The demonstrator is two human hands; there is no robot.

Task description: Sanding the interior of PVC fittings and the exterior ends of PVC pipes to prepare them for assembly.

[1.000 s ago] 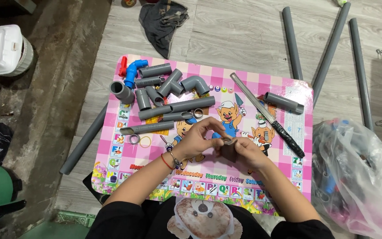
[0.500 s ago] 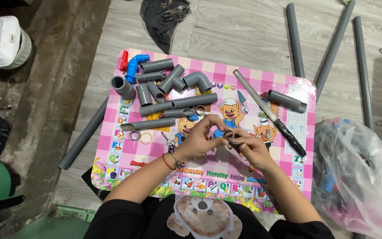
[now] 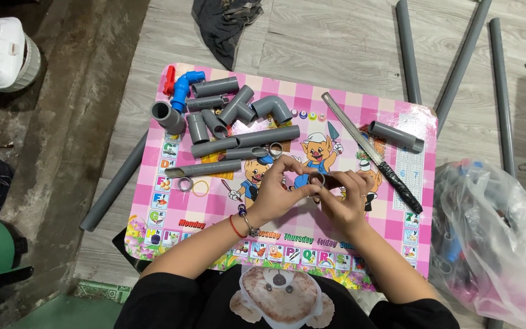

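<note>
Over the middle of a pink checked cartoon table [image 3: 397,225], my left hand [image 3: 278,192] and my right hand [image 3: 345,198] meet. Both pinch a small grey ring-shaped pipe piece [image 3: 316,180] between the fingertips, its round opening facing up. My left wrist wears bead bracelets. Just beyond my hands lie several grey pipe lengths [image 3: 245,140] and elbow fittings [image 3: 272,106], a blue elbow [image 3: 184,85] and a red part [image 3: 169,79]. Small rings [image 3: 185,184] rest on the table to the left.
A long saw blade with a black wrapped handle [image 3: 372,155] lies diagonally at right, beside a short grey pipe [image 3: 396,135]. Long grey pipes [image 3: 458,67] lie on the wooden floor. A clear plastic bag [image 3: 494,237] sits right; a white bucket [image 3: 4,55] far left.
My hands have shifted slightly right and the ring piece has turned, so its opening now shows between my fingertips. The camera view drifted a little.
</note>
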